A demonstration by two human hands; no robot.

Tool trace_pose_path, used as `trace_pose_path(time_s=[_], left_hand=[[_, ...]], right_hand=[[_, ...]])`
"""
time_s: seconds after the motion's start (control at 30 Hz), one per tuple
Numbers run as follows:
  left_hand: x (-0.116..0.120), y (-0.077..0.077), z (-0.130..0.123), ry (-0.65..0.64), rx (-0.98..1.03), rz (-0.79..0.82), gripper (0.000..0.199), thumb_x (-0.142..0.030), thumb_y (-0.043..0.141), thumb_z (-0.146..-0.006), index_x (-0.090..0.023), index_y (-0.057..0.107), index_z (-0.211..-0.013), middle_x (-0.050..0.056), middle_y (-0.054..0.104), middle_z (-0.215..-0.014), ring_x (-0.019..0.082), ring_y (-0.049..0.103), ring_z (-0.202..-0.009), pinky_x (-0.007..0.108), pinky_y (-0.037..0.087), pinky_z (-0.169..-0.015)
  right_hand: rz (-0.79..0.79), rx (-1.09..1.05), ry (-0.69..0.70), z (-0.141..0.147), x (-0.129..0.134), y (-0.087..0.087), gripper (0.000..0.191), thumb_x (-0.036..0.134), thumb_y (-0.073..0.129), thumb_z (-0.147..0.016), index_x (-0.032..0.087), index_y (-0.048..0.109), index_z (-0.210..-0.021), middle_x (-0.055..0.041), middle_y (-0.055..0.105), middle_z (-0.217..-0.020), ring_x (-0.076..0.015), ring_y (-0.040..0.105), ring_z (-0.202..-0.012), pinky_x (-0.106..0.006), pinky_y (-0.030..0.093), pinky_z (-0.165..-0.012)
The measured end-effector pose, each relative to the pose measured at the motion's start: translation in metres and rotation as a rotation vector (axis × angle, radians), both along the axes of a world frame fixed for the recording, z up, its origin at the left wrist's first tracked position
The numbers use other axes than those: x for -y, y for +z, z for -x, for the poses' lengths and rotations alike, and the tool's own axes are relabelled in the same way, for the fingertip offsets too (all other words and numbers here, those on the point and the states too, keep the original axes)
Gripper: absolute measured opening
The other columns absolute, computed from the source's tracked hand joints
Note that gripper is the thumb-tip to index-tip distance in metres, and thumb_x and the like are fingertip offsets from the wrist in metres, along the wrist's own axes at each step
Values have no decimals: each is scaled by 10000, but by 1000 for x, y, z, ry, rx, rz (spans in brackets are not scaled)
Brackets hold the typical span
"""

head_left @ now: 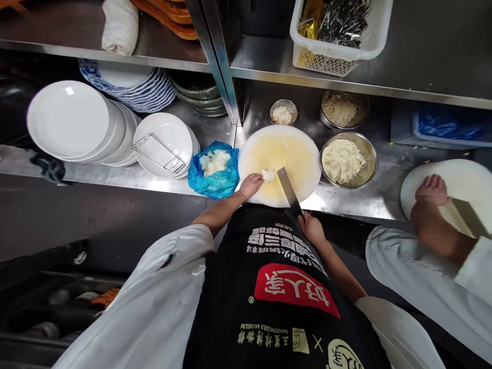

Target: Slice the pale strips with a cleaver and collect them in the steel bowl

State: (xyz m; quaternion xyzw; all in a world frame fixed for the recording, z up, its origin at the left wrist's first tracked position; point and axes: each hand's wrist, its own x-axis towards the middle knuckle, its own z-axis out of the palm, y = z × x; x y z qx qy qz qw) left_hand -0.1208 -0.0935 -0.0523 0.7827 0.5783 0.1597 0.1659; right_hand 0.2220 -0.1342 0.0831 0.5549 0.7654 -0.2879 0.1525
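Observation:
My left hand (251,185) is closed on a small pale white food piece (268,175) at the near left part of the round cutting board (279,141). Its exact kind is unclear. My right hand (312,228) grips the handle of a cleaver (289,188), whose blade lies over the board's near right side, apart from the piece. Left of the board sits a blue plastic bag (196,177) with more white pieces (215,162) in it. To the right stands a metal bowl (372,166) of pale sliced food (342,160).
Behind the board are a small bowl (295,108) and a metal bowl of shreds (342,108). White plates (69,120) are stacked at left, with wire tongs (159,154) on one stack. A shelf edge (269,74) runs above. A co-worker's hand (432,190) and cleaver (467,215) are at right.

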Motion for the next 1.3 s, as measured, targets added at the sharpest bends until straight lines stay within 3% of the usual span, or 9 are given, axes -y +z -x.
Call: trace_pose_path(time_s=[0.27, 0.37, 0.5, 0.7, 0.87, 1.03, 1.2, 1.3], left_hand=[[-3, -9, 16, -128, 39, 14, 312, -133, 515, -951, -194, 716, -1181, 101, 668, -1245, 220, 590, -1176, 394, 456, -1080], [-5, -10, 19, -126, 66, 3, 303, -137, 518, -952, -193, 725, -1167, 108, 678, -1213, 217, 599, -1156, 396, 458, -1073], [-6, -9, 23, -141, 92, -10, 306, -132, 538, -941, -194, 729, -1172, 108, 683, -1208, 215, 602, -1151, 396, 466, -1061], [-6, -4, 28, -167, 46, -40, 308, -175, 491, -979, -179, 729, -1175, 101, 690, -1218, 238, 607, -1149, 411, 470, -1040], [-4, 0, 32, -180, 104, -33, 310, -159, 507, -960, -193, 733, -1170, 106, 684, -1239, 233, 600, -1169, 417, 468, -1050], [-3, 0, 34, -173, 117, -20, 315, -146, 511, -940, -189, 736, -1156, 109, 683, -1230, 240, 595, -1173, 429, 458, -1062], [1, -5, 35, -151, 131, -29, 318, -153, 511, -938, -201, 736, -1158, 103, 678, -1240, 246, 586, -1183, 442, 448, -1069], [2, -7, 36, -137, 141, -40, 323, -154, 513, -937, -206, 730, -1170, 98, 675, -1253, 244, 585, -1186, 441, 445, -1070]], right_hand=[[-9, 4, -41, 35, 12, 0, 358, 326, 357, -1038, 138, 620, -1191, -151, 737, -1017, -248, 695, -885, -273, 425, -732], [47, 52, -47, 35, 14, 5, 316, 318, 393, -1025, 152, 648, -1111, -138, 737, -940, -246, 693, -843, -270, 414, -704], [-37, -5, -82, 39, 22, 13, 364, 345, 369, -1035, 156, 626, -1209, -135, 738, -983, -240, 690, -849, -269, 408, -710], [30, 77, -128, 53, 32, 7, 305, 283, 405, -1007, 136, 668, -1052, -128, 730, -879, -222, 674, -780, -261, 377, -673], [-83, 8, -122, 56, 41, 8, 358, 324, 363, -1030, 136, 648, -1139, -125, 733, -918, -224, 674, -800, -263, 377, -686], [11, 73, -125, 63, 45, 7, 311, 289, 410, -1009, 135, 667, -1093, -127, 731, -897, -224, 677, -798, -261, 375, -688], [-56, 23, -120, 67, 50, 4, 346, 308, 377, -1028, 135, 650, -1151, -123, 733, -927, -220, 680, -806, -264, 380, -698], [6, 79, -96, 69, 48, 5, 310, 277, 400, -1011, 132, 666, -1078, -124, 731, -885, -224, 679, -790, -267, 377, -686]])
